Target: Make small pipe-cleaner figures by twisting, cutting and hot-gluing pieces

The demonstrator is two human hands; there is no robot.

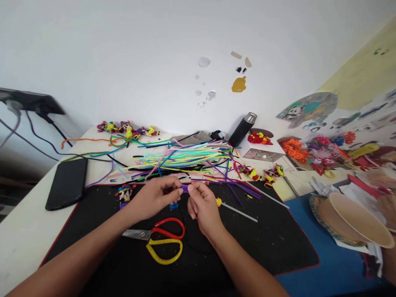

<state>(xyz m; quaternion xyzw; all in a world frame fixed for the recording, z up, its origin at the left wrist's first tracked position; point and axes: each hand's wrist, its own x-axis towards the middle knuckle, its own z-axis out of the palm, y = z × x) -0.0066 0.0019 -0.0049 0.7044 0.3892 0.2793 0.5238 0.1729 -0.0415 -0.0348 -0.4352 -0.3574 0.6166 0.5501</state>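
A short purple coil of pipe cleaner (185, 188) is pinched between my two hands above the black mat (256, 243). My left hand (158, 195) has its thumb and fingertips on the coil's left end. On the right end, the thumb and forefinger of my right hand (202, 203) are closed. Just beneath them lies a small blue piece (173, 206), partly hidden. Scissors (157, 239) with one red and one yellow handle rest nearer to me, blades to the left. A clear stick with a yellow piece (219, 202) lies right of my right hand.
Behind my hands spreads a heap of coloured pipe cleaners (192, 154). A phone (67, 183) lies at the left, and a small figure (125, 192) sits on the mat. A black flask (243, 128) stands by the wall. Bowls (360, 218) are at the right.
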